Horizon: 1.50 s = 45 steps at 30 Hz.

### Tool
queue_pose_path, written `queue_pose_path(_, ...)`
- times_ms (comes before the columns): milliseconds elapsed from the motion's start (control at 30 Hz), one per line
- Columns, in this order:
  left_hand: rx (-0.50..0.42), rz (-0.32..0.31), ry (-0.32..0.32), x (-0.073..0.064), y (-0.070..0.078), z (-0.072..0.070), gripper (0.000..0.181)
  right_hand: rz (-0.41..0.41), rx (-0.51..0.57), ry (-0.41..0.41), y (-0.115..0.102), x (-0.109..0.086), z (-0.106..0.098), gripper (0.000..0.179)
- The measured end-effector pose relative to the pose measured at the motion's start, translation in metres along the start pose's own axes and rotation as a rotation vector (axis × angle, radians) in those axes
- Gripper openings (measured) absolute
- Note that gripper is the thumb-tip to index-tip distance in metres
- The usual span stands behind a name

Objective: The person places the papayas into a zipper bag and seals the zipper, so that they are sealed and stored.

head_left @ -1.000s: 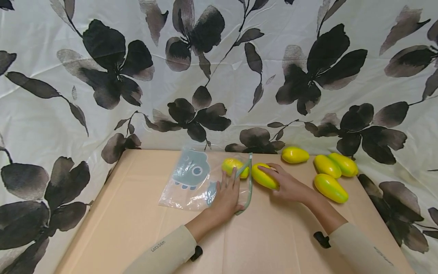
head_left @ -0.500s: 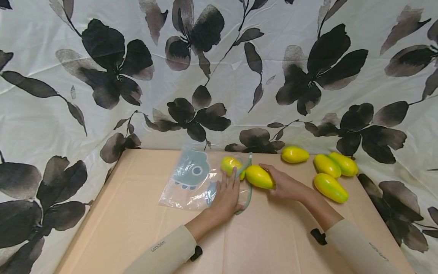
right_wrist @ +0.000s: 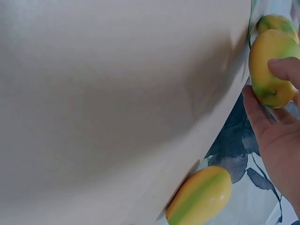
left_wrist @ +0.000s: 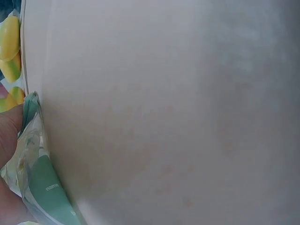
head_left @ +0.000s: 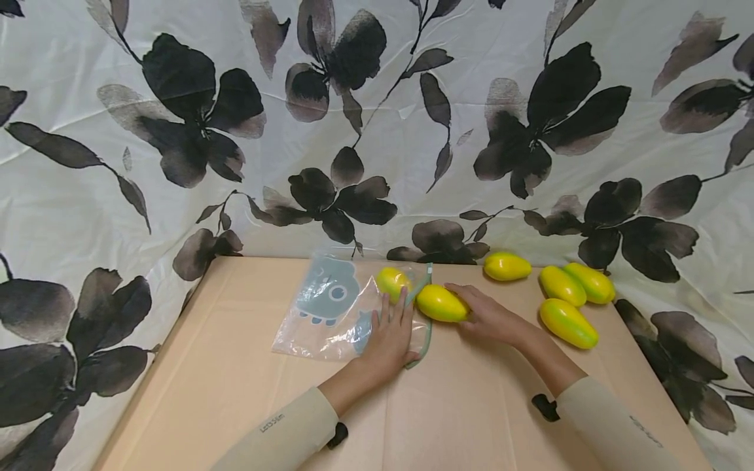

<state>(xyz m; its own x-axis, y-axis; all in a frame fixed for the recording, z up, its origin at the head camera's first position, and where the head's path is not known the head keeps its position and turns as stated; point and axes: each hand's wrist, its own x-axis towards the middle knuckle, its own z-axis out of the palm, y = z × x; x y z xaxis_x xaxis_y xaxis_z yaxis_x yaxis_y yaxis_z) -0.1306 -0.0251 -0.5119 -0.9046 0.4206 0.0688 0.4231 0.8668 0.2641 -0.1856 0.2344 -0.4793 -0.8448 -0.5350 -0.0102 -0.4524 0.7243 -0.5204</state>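
A clear zip bag with a blue-grey dinosaur-like print and green edging lies flat, its mouth facing right. One yellow-green mango shows through the plastic inside it. My left hand rests on the bag near the mouth, fingers straight and spread; in the left wrist view the green edging is right at a finger. My right hand grips a second mango at the mouth, overlapping the edging. In the right wrist view the thumb presses that mango's side, with fingers at its near end.
Several more mangoes lie at the right: one at the back, a touching pair, and one in front of them. All are on a tan board. A floral cloth hangs behind and around it.
My right hand has moved the mango left to the bag's mouth. The mango inside has shifted slightly left and back. My left hand stays in place on the bag.
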Motion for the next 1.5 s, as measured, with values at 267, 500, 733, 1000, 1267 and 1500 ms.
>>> queue_pose_path(267,0.014,0.0,0.007,0.0,0.002,-0.002,0.119,-0.008,0.026,0.011,-0.006,0.009,0.001,0.066)
queue_pose_path(500,0.029,-0.005,0.0,-0.001,0.003,-0.002,0.119,0.033,0.043,0.02,-0.012,0.02,0.007,0.058)
queue_pose_path(733,0.046,-0.007,0.001,0.0,0.003,-0.003,0.119,0.073,0.048,0.032,-0.015,0.03,0.014,0.049)
queue_pose_path(1000,0.05,-0.004,0.004,0.0,0.003,-0.002,0.119,0.082,0.063,0.053,-0.014,0.035,0.022,0.052)
queue_pose_path(1267,0.055,0.003,0.012,0.0,0.002,0.001,0.12,0.055,0.116,0.103,-0.011,0.035,0.027,0.051)
queue_pose_path(1500,0.093,0.007,0.03,0.0,0.002,0.001,0.122,0.109,0.195,0.137,-0.016,0.044,0.029,0.048)
